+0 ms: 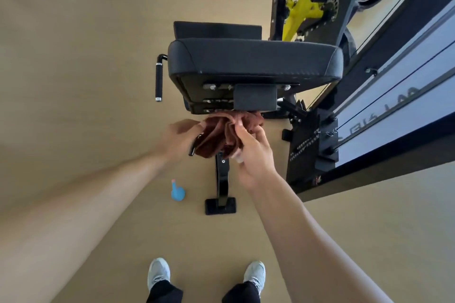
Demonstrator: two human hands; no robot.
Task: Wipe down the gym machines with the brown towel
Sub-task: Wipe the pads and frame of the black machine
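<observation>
floor (73, 81): tan, plain, fills most of the view; no table or other surface in view, everything stands on the floor.
machine (256, 96): black gym machine, padded seat (253, 59) seen from its front edge, bolts and a bracket showing underneath.
handle (159, 79): black grip with silver ends, sticks out at the seat's left side.
support leg (221, 179): black post running down from under the seat to a flat foot plate on the floor.
yellow part (300, 12): yellow frame piece behind the seat, next to a perforated disc.
right side of room: weight stack (307, 145) with cables running up and away; pale panel with dark lettering beside it, letters not readable.
towel (226, 133): brown, bunched, held between both hands just under the seat's front edge, top of it touching the bracket area.
left hand (181, 136): fingers curled round the towel's left side.
right hand (253, 152): pinches the towel's right side with fingertips; something small and pale shows under the palm, cannot tell what.
spray bottle (177, 192): blue, on the floor left of the support leg, apart from it.
shoes (158, 273): grey trainers and dark trouser legs at bottom edge, standing on the floor facing the machine.
</observation>
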